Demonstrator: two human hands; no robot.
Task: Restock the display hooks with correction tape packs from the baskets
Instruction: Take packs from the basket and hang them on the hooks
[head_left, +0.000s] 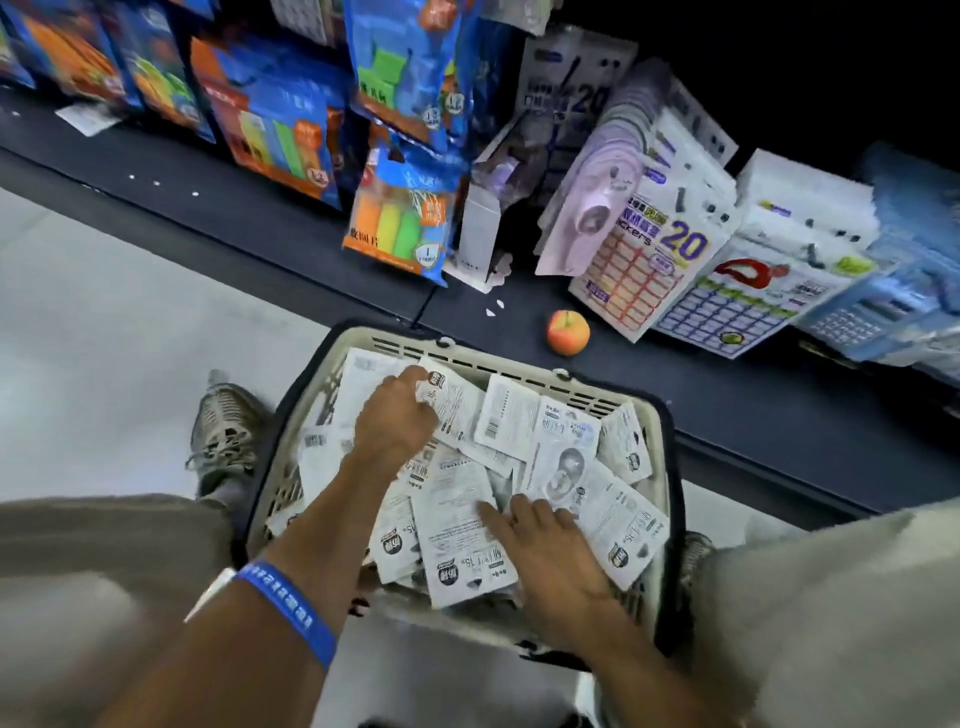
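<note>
A dark low shelf (675, 395) runs across the top of the view, crowded with hanging and leaning stationery: blue-and-orange highlighter packs (400, 228) on the left, white sticker sheets (639, 270) leaning at the right. A pale floor (130, 322) lies in front of it.

Between the person's knees sits a beige basket (519, 366) with dark handles, pushed up against the shelf edge and filled with a loose heap of white correction tape packs (545, 457), most lying back side up.

The left hand (395, 415) reaches into the far left part of the heap; its grip is closed, fingers curled around the edge of one correction tape pack (452, 400) that it holds. A blue wristband (291, 608) circles that forearm. The right hand (550, 551) lies flat on the near packs, its grip wide open with fingers spread and holding nothing.

A grey sneaker (226, 431) stands left of the basket. A small orange-red apple-shaped thing (568, 332) rests on the shelf just beyond the basket's far right corner.
</note>
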